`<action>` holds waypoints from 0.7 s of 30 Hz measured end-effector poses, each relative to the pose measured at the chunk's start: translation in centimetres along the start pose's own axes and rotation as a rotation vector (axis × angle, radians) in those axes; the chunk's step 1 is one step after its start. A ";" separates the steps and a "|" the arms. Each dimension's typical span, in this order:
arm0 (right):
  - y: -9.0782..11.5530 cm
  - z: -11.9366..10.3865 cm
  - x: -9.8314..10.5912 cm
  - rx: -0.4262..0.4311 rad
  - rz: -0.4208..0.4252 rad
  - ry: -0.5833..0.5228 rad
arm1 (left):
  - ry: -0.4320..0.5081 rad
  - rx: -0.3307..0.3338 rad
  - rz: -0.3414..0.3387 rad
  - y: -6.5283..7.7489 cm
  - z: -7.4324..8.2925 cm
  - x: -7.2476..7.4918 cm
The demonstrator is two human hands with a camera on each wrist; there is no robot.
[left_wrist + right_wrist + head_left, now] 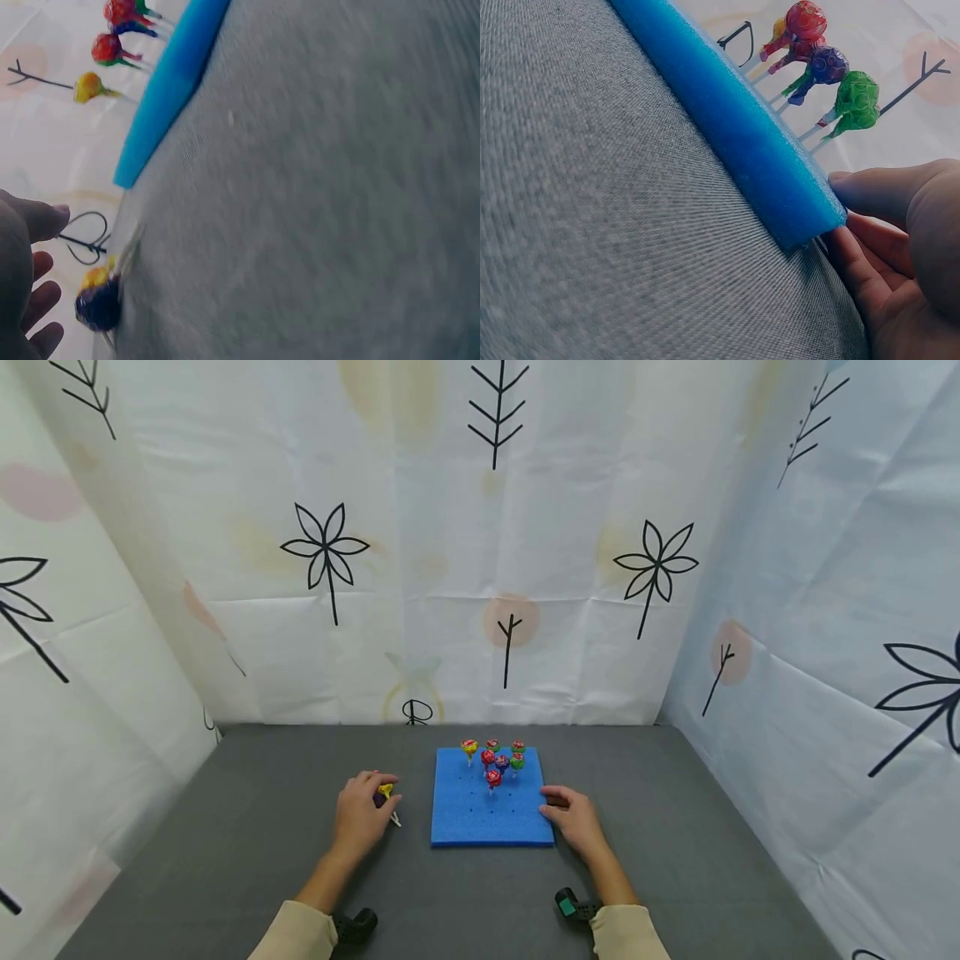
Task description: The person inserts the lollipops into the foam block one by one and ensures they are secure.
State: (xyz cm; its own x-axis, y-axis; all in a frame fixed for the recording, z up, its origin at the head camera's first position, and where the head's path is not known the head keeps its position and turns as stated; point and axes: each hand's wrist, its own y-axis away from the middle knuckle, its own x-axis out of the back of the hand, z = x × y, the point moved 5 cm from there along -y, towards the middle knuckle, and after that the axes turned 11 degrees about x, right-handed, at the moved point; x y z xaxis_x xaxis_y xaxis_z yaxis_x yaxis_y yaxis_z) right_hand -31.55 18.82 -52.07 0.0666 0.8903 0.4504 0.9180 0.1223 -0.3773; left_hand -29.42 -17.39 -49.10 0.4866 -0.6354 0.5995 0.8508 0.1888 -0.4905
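Observation:
A blue foam board [457,818] lies on the table, with several wrapped lollipops standing on sticks in its far part, among them a yellow one [469,747] and a green one [857,101]. My right hand [576,820] holds the board's right edge, its thumb [885,187] at the top of the edge and the other fingers lower down. Left of the board, my left hand [362,814] hovers with spread fingers around loose lollipops on the table. In the left wrist view a dark purple lollipop [99,306] and a yellow one [95,277] lie just beyond the fingertips.
The grey tabletop [420,902] meets a white patterned curtain [420,635] at its back and sides. Small holes dot the near part of the board. Dark devices sit on both wrists, the left one [358,927] low over the table.

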 end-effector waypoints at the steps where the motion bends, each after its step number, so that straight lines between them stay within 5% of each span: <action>1: 0.0 0.0 0.0 0.000 0.000 0.002 | -0.011 0.008 -0.007 0.0 -0.2 0.1; 13: 0.1 -0.1 0.0 -0.015 0.009 0.031 | -0.111 0.240 0.013 0.7 -2.8 0.7; 21: 0.1 -0.1 0.1 -0.030 0.003 -0.001 | -0.120 0.311 -0.024 0.7 -3.5 0.7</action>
State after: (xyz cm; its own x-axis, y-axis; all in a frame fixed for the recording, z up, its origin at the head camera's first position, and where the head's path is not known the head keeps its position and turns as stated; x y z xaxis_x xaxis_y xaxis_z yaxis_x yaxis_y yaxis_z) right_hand -31.39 18.83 -51.97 0.0692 0.8914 0.4480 0.9291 0.1060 -0.3544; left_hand -29.17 -20.35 -51.22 0.4701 -0.5532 0.6877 0.8730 0.4063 -0.2699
